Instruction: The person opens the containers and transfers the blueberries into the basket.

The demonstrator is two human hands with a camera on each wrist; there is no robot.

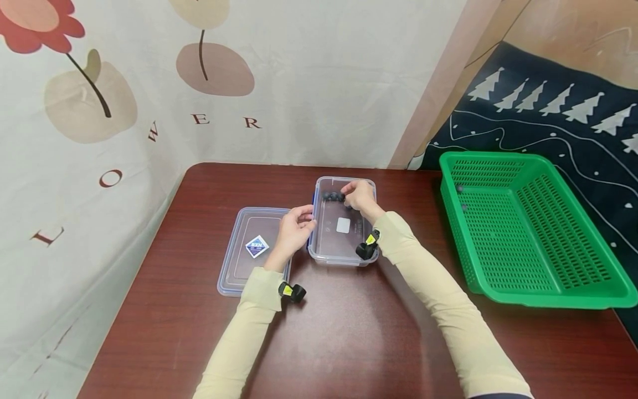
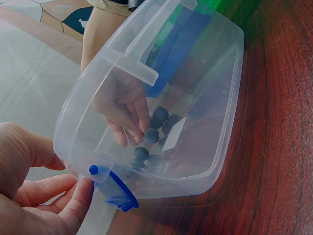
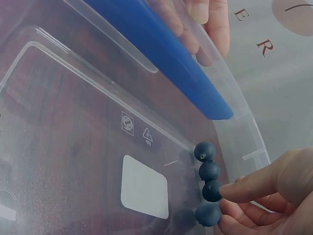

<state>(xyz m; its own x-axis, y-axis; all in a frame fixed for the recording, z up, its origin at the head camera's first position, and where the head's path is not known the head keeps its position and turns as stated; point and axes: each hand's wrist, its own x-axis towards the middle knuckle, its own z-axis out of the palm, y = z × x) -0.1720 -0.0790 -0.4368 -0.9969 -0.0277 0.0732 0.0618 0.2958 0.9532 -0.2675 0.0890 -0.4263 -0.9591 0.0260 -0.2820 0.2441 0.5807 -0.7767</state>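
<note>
A clear plastic food container (image 1: 339,261) with blue latches stands uncovered on the table. Along its far end, several blueberries (image 1: 333,196) lie in a row on the floor; in the right wrist view the row of blueberries (image 3: 209,171) sits against the end wall. My right hand (image 1: 362,198) reaches inside, thumb and a finger pinching a blueberry (image 3: 208,214) at the end of the row. At the left side wall, my left hand (image 1: 295,230) grips the container's rim by a blue latch (image 2: 117,188). Its fingers curl in beside that latch.
A clear lid (image 1: 234,271) with a blue-and-white label lies flat left of the container, partly under my left arm. To the right is a large green basket (image 1: 540,296), with two small dark berries (image 1: 459,188) near its left wall. A printed cloth (image 1: 319,83) hangs behind the table.
</note>
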